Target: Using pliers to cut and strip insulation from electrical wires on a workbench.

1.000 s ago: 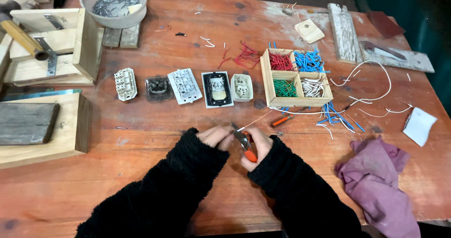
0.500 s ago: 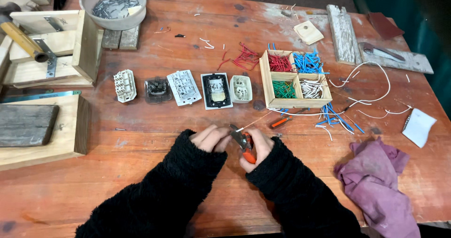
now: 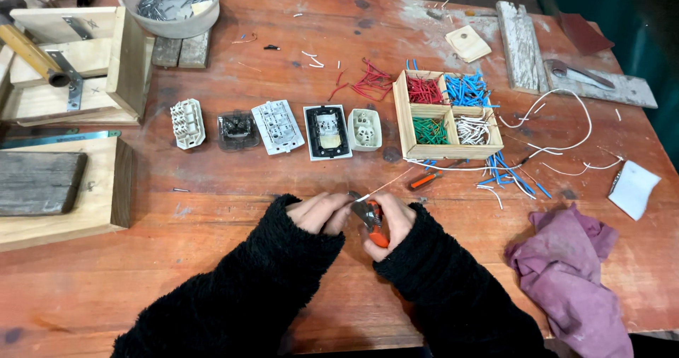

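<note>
Both hands meet low at the six o'clock edge of the wooden table (image 3: 212, 209). My right hand (image 3: 393, 220) is clamped around the orange-handled pliers (image 3: 373, 222), and my left hand (image 3: 320, 211) is pinched shut on the near end of a thin white wire (image 3: 385, 185), right at the tool's nose. The wire runs off toward two o'clock, toward the divided wooden box (image 3: 447, 115) of red, blue, green and white wire pieces.

I judge the risk sits at that pinch. My left fingertips are touching the tool's head, so a hard squeeze could nip skin. Squeeze too hard on the wire and I would likely cut clean through it instead of only biting the sleeve; too light, and the wire could slip out. Whether the nose is fully closed I cannot tell.

A stray offcut might fly among the loose blue pieces (image 3: 511, 171) at three o'clock. The row of switch and socket parts (image 3: 276, 126) at twelve o'clock lies well apart, as does the purple rag (image 3: 573, 273) at four.
</note>
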